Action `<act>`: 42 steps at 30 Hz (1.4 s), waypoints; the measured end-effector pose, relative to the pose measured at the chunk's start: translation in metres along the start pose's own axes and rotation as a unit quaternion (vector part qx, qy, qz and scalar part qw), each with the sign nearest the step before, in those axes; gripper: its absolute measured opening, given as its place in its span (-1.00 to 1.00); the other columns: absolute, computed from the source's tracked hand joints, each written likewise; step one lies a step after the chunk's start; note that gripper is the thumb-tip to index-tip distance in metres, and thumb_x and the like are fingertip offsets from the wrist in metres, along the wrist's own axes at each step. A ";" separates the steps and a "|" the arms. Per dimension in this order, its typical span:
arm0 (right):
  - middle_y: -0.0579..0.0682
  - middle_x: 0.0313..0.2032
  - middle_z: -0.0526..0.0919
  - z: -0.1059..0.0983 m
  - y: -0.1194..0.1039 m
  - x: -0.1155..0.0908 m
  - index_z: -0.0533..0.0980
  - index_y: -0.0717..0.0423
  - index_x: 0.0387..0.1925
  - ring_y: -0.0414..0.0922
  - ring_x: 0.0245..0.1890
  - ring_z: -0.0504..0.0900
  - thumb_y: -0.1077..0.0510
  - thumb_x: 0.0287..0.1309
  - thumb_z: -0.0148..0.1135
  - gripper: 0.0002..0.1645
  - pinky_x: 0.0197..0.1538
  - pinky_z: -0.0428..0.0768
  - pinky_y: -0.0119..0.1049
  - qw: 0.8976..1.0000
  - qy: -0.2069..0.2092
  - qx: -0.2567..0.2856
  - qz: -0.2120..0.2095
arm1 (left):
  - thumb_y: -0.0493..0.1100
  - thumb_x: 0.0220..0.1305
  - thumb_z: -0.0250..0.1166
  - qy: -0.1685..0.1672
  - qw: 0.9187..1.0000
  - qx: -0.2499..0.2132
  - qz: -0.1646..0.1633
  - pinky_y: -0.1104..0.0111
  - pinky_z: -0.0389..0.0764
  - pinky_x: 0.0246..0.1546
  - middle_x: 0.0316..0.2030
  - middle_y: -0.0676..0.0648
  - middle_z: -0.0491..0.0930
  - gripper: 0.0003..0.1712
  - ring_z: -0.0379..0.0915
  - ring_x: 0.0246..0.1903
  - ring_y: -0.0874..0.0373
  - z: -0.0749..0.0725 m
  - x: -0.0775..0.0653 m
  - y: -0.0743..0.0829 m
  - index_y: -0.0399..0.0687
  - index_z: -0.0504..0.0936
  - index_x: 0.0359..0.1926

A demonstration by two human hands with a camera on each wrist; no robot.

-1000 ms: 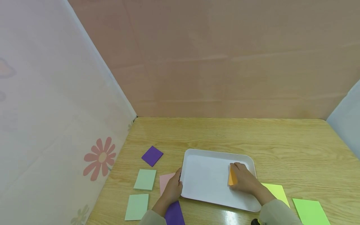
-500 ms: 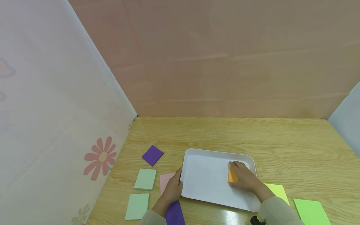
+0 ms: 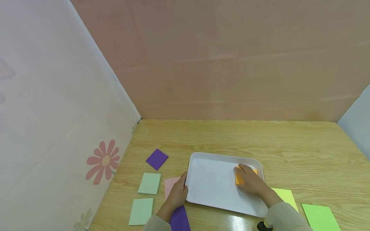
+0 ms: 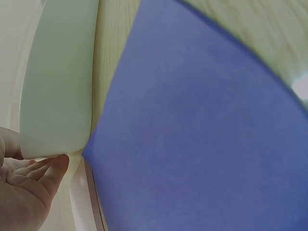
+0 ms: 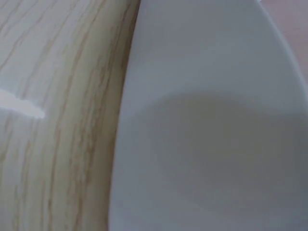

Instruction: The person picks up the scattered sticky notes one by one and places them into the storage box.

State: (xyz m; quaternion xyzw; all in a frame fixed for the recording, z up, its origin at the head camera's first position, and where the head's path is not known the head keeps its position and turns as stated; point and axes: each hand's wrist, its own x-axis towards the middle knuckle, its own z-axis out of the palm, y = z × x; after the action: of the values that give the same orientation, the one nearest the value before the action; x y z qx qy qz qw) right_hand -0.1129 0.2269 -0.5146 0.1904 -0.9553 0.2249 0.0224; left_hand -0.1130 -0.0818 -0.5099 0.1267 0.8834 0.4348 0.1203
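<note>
A white tray [image 3: 214,183] rests on the wooden table, its wall also filling much of the right wrist view. At its left short side, my left hand [image 3: 177,193] grips the rim; in the left wrist view the fingers [image 4: 57,171] meet the tray's edge. My right hand [image 3: 252,182] is over the tray's right part and holds an orange sticky note pad [image 3: 239,178] low against the tray floor. Parts of the pad show on both sides of the hand, and its middle is covered. The right wrist view does not show the right hand.
Left of the tray lie a small purple pad [image 3: 157,159], two pale green pads [image 3: 149,183], a pink pad [image 3: 170,184] and a larger purple pad [image 3: 180,219]. To the right are a yellow pad [image 3: 286,196] and a bright green pad [image 3: 321,216]. A patterned cloth wall [image 3: 57,128] borders the left.
The orange pad has tipped flatter under my right hand, and its right corner has come into sight. My left hand and the tray have stayed in place.
</note>
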 end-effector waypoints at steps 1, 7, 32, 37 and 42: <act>0.36 0.04 0.41 0.000 0.000 0.000 0.42 0.32 -0.01 0.29 0.11 0.31 0.14 -0.13 0.34 -0.40 0.10 0.31 0.13 1.000 0.000 0.003 0.002 | -0.41 0.27 -0.15 0.000 1.000 0.000 -0.002 0.04 0.30 0.16 0.22 -0.33 0.29 -0.43 0.23 0.20 -0.17 0.000 0.000 0.000 -0.37 0.09 0.32; 0.42 0.12 0.34 -0.002 -0.002 -0.002 0.39 0.36 0.05 0.33 0.17 0.23 0.18 -0.05 0.29 -0.40 0.13 0.27 0.15 1.000 -0.008 0.017 0.011 | -0.42 0.27 -0.15 0.001 1.000 -0.003 0.001 0.02 0.30 0.15 0.21 -0.34 0.29 -0.43 0.24 0.19 -0.18 0.000 -0.002 0.001 -0.38 0.09 0.32; 0.36 0.06 0.43 -0.006 -0.007 -0.004 0.42 0.37 -0.02 0.30 0.11 0.33 0.24 -0.07 0.30 -0.47 0.11 0.31 0.13 1.000 0.005 0.006 0.009 | -0.43 0.25 -0.13 0.001 1.000 -0.005 0.004 0.02 0.30 0.16 0.21 -0.35 0.29 -0.42 0.23 0.19 -0.20 -0.001 -0.001 0.002 -0.38 0.09 0.32; 0.34 0.02 0.46 -0.008 -0.007 -0.006 0.42 0.43 -0.02 0.29 0.08 0.36 0.24 -0.11 0.32 -0.43 0.11 0.32 0.11 1.000 0.023 -0.012 0.010 | -0.43 0.24 -0.13 -0.003 1.000 -0.007 0.005 0.01 0.29 0.16 0.22 -0.38 0.25 -0.41 0.21 0.20 -0.22 -0.001 -0.003 0.003 -0.42 0.07 0.31; 0.33 -0.01 0.48 -0.009 -0.007 -0.009 0.42 0.44 -0.02 0.27 0.05 0.38 0.24 -0.14 0.33 -0.41 0.08 0.34 0.11 0.998 0.051 -0.020 0.009 | -0.42 0.25 -0.14 -0.005 1.000 -0.011 0.004 0.01 0.29 0.15 0.22 -0.39 0.25 -0.42 0.21 0.20 -0.22 -0.002 -0.003 0.003 -0.44 0.05 0.31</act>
State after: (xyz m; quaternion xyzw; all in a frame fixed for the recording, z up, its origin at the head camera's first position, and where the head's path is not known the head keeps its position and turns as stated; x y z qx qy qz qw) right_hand -0.1022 0.2282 -0.5048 0.1694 -0.9591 0.2149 0.0731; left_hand -0.1100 -0.0820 -0.5059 0.1309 0.8775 0.4444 0.1243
